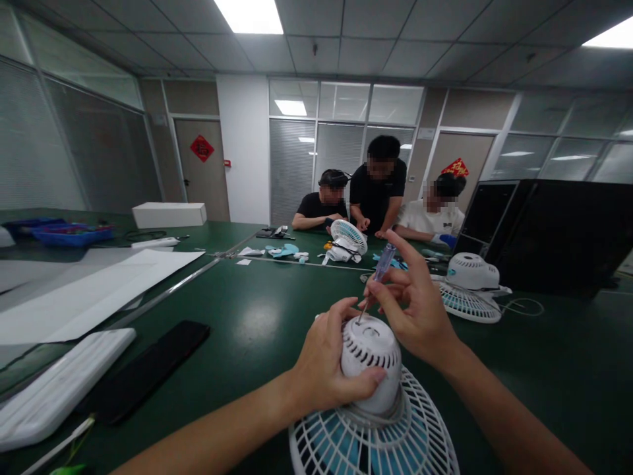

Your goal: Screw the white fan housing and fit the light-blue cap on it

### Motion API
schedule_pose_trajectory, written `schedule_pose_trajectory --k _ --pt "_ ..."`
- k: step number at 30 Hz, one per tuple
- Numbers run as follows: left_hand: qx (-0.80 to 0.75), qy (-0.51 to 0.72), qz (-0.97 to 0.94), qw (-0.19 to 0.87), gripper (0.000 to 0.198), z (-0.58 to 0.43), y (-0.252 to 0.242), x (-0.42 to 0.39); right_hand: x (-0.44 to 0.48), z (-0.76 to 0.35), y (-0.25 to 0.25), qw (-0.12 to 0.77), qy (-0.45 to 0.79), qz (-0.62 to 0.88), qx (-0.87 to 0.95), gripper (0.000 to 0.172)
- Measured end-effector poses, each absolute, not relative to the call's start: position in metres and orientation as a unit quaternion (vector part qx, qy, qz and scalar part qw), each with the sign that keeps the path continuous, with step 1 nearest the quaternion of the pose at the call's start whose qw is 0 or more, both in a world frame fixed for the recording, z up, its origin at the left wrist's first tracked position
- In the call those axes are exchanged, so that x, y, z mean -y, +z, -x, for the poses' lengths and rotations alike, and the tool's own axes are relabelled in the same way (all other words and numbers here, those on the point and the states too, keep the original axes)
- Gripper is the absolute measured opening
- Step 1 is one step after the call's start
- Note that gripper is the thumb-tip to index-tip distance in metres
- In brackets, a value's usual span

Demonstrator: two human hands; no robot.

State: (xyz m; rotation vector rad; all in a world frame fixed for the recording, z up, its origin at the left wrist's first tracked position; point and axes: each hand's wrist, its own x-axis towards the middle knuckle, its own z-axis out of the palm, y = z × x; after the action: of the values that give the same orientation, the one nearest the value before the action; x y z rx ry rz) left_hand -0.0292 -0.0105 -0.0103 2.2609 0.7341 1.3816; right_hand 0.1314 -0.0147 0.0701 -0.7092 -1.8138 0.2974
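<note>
A white electric fan [373, 356] lies grille down in front of me, its rounded motor housing on top and blue blades showing through the grille. Wrapped around the housing's left side is my left hand [333, 369], thumb across the front. My right hand [410, 300] grips a screwdriver [384, 262] with a clear purple handle, the index finger resting on its end. The slightly tilted shaft reaches down to the top of the housing, near its left edge. Whether the tip sits in a screw cannot be made out.
A second fan [469, 287] lies grille down at right, beside a black computer case [554, 231]. Across the green table [237, 316], several people [378, 178] are around another fan [349, 239] and loose parts. At left are a black phone [153, 369], a white keyboard-like slab [64, 382] and blue trays [74, 234].
</note>
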Motion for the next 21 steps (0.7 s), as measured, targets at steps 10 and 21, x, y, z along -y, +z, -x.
schedule_pose_trajectory --k 10,21 --pt "-0.265 0.492 -0.806 0.194 0.083 0.03 -0.011 0.011 0.011 -0.129 0.071 0.547 0.183 0.333 0.746 0.062" --pt "-0.28 0.486 -0.803 0.203 0.059 0.03 -0.009 0.013 -0.007 -0.132 0.064 0.547 0.312 0.406 0.662 0.075"
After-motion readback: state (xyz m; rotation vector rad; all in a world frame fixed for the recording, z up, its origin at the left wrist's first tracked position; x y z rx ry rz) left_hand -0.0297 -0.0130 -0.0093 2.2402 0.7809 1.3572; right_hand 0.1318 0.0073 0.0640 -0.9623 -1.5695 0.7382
